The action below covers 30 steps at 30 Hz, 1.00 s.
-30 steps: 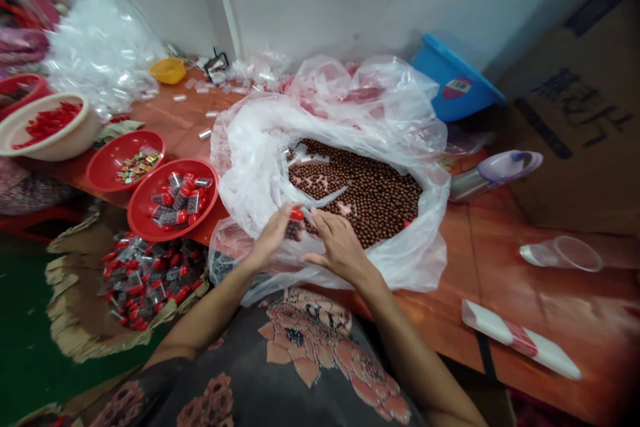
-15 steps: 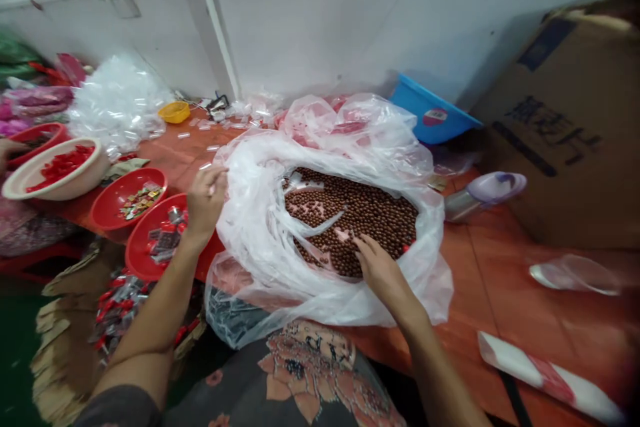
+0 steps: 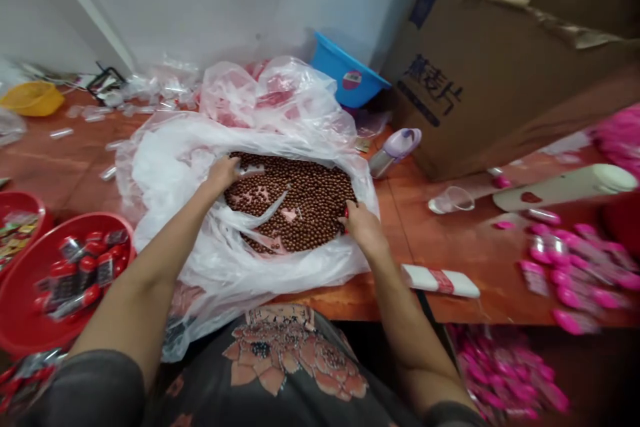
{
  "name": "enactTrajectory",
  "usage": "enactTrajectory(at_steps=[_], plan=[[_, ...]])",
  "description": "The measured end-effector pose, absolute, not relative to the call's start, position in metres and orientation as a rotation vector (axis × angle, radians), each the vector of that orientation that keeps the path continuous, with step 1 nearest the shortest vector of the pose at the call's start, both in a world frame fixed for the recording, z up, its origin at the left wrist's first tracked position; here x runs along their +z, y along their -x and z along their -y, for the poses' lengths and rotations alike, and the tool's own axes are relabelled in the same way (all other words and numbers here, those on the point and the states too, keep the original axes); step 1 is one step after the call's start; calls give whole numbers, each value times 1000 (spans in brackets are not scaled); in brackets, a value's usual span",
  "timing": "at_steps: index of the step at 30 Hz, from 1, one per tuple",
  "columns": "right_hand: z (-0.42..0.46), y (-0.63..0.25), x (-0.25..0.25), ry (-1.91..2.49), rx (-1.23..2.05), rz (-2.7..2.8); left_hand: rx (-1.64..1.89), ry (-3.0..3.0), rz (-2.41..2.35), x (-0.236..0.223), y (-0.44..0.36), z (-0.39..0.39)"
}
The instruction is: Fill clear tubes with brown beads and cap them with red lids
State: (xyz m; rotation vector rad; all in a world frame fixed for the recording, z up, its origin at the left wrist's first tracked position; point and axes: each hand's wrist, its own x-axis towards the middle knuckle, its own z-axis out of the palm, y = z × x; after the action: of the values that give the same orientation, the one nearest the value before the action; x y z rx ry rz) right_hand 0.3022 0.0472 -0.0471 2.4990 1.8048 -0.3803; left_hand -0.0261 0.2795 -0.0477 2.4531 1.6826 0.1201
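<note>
A white, translucent plastic bag (image 3: 165,153) lies spread on the table, its mouth wide around a mass of small brown balls (image 3: 305,190). My left hand (image 3: 223,175) reaches over the bag's left rim, its bent fingertips at the balls beside a clear plastic piece (image 3: 253,169). What those fingers hold is too small to make out. At the right edge of the balls, my right hand (image 3: 363,225) closes its fingers on a small red cap (image 3: 346,213). To the left, a red bowl (image 3: 15,307) holds several red-capped clear tubes (image 3: 87,270) with dark contents.
A cardboard box (image 3: 480,80) stands at the back right, near a blue basin (image 3: 345,70) and a lilac-topped scoop (image 3: 400,143). Right of the bag lie a white roll (image 3: 440,280), a clear cup (image 3: 453,200) and pink-capped tubes (image 3: 575,267). A yellow bowl (image 3: 33,99) sits back left.
A red-capped tube was between my hands, then my left hand was by the red bowl without it. Now that hand is inside the bag and my right has moved to the red cap. My view turned right.
</note>
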Motion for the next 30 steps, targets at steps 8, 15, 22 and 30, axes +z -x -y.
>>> enactTrajectory(at_steps=[8,15,22,30], plan=[[-49,-280,-85,-2515,-492,-2525,293,-2225,-1470,-58,41,-269],[-37,-260,-86,-2361,-958,-2854,320,-2297,-1186,-57,39,-258],[-16,-256,-71,-2785,-982,-2608,177,-2296,-1176,-61,17,-248],[3,-265,-69,-2881,-971,-2426,91,-2353,-1082,-52,1,-234]])
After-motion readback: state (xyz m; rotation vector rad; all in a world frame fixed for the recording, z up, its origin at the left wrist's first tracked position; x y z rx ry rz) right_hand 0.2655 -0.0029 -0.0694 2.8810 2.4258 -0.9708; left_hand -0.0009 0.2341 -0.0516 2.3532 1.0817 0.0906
